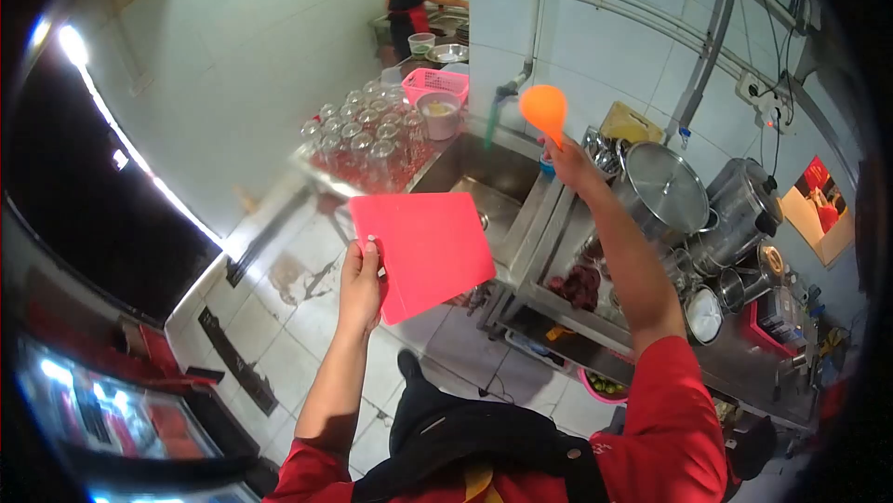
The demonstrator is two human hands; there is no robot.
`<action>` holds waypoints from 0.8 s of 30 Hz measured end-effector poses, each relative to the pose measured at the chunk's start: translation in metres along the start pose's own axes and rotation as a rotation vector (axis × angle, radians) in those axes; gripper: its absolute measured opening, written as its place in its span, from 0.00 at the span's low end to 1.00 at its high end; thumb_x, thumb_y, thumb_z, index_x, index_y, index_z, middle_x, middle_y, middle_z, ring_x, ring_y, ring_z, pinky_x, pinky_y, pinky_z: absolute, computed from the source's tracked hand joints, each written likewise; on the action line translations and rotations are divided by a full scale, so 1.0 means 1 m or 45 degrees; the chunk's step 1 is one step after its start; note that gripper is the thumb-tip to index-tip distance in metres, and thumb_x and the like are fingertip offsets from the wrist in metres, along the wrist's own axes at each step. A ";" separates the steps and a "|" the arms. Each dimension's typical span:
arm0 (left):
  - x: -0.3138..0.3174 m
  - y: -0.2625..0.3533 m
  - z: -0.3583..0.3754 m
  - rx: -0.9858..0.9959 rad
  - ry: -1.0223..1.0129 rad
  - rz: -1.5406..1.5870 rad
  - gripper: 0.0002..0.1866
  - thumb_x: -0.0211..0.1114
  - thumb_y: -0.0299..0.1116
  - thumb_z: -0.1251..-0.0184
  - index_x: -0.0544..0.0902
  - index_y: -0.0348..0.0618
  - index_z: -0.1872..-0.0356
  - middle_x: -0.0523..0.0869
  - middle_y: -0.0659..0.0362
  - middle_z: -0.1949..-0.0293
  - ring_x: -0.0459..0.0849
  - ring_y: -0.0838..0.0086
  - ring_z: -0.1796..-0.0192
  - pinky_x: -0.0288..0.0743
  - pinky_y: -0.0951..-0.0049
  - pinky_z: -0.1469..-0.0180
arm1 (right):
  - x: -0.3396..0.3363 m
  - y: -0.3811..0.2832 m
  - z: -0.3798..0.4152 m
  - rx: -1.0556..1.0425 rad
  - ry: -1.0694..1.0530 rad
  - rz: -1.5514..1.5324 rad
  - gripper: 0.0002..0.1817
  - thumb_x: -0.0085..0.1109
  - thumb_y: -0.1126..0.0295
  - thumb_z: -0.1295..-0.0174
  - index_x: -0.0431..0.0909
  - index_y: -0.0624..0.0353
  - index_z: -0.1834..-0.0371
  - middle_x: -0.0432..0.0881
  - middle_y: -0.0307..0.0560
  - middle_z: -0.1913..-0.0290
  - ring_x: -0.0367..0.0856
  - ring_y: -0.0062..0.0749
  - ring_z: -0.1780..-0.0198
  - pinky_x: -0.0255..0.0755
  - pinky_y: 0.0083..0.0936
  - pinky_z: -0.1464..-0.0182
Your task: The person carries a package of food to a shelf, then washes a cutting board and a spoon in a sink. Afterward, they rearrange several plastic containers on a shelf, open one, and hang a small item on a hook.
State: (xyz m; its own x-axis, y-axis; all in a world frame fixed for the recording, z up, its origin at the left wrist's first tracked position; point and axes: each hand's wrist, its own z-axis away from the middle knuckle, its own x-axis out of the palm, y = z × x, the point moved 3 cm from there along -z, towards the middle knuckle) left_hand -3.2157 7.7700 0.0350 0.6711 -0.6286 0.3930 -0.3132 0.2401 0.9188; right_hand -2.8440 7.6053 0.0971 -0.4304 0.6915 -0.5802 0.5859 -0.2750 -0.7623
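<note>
My left hand (364, 281) is closed on the left edge of a flat pinkish-red cutting board (437, 252), with the thumb on its face. The board is tilted in front of me over the floor and near the sink (484, 173). Raised at the right, my right hand (569, 164) is closed around the narrow end of an orange plastic scoop (544, 110), whose rounded end points up. Behind that hand are a metal counter and a large lidded pot (665, 188).
Upturned glasses (358, 126) crowd the table left of the sink, beside a pink basket (435, 84) and a plastic tub (439, 116). A co-worker (412, 0) stands at the back. Pots and dark red food (579, 287) sit on the right counter.
</note>
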 end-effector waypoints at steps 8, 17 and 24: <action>0.007 -0.066 -0.249 -0.103 -0.229 -0.155 0.10 0.51 0.36 0.22 0.74 0.42 0.51 0.79 0.64 0.64 0.75 0.83 0.66 0.73 0.77 0.64 | 0.064 0.059 -0.202 0.132 0.279 0.593 0.20 0.54 0.62 0.36 0.72 0.61 0.44 0.70 0.66 0.43 0.76 0.62 0.46 0.72 0.45 0.43; 0.055 -0.228 -0.408 -0.298 -0.503 -0.527 0.13 0.60 0.36 0.30 0.77 0.33 0.60 0.76 0.53 0.57 0.77 0.71 0.60 0.72 0.70 0.57 | 0.109 0.044 -0.261 0.540 0.082 1.146 0.13 0.59 0.59 0.40 0.86 0.57 0.68 0.84 0.54 0.66 0.85 0.51 0.60 0.77 0.44 0.56; 0.085 -0.318 -0.435 -0.602 -0.510 -0.462 0.19 0.59 0.42 0.31 0.84 0.32 0.65 0.81 0.50 0.66 0.81 0.68 0.67 0.74 0.66 0.62 | 0.125 0.034 -0.282 1.146 -0.007 0.553 0.13 0.56 0.63 0.40 0.87 0.55 0.62 0.87 0.53 0.58 0.86 0.47 0.53 0.77 0.38 0.52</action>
State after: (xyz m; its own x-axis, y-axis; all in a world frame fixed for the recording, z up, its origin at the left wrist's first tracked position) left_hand -2.7665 7.9616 -0.2082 0.3509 -0.9311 0.1001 0.2685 0.2024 0.9418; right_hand -2.6842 7.8706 0.0790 -0.3067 0.4083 -0.8598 -0.0439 -0.9084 -0.4157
